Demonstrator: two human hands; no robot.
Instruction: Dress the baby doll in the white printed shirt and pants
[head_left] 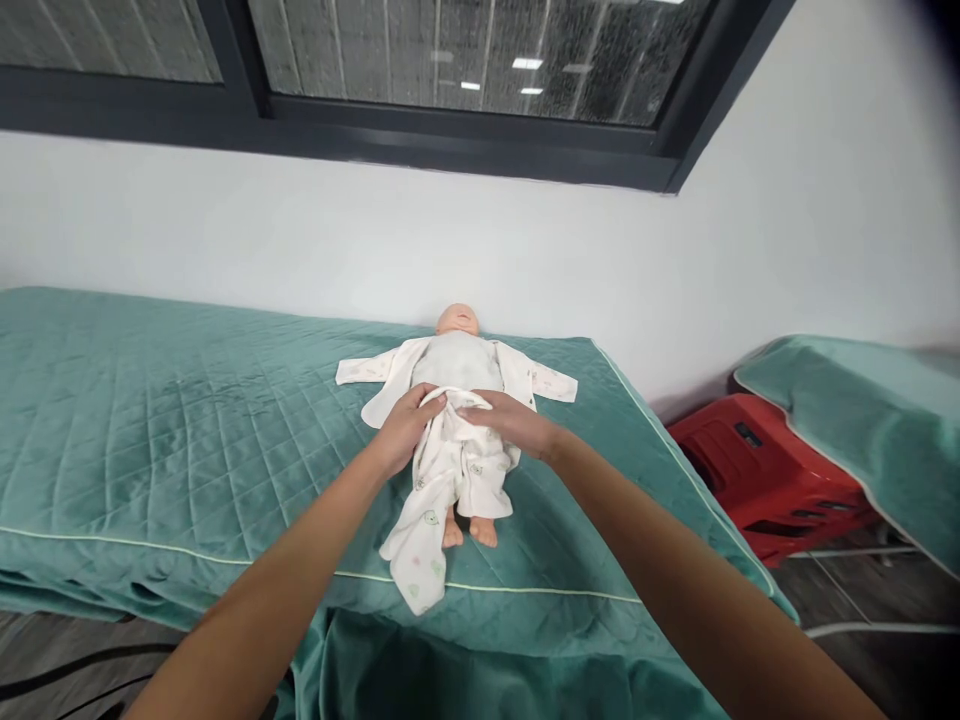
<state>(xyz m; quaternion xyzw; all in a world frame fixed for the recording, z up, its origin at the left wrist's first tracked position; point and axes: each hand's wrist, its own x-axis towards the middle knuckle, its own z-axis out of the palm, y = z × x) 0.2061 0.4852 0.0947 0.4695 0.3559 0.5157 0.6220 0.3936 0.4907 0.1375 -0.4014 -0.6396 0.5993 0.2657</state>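
Left hand is closed on the left side of the waistband of white trousers; to its right I see the right hand closed on the other side, both thumbs on top. Some fingertips are hidden in the folds. These trousers point from far to near, waist far and legs near, their long axis roughly along the doll, which lies on its back, head far and feet near. The left trouser leg slants to the near left, past the pale piping; the right one ends just above a bare foot.

From left to right, I observe a green quilted cover with diamond stitching, then a soft white jacket, open, its printed sleeves spread to both sides. The doll has a smooth, round head and a pale grey torso. The trousers are thin, wrinkled cloth with small prints. At the right, a red plastic object has slots and sits partly under a green cloth.

For me, the trousers lie between and nearer than the two hands, over the doll's lower body.
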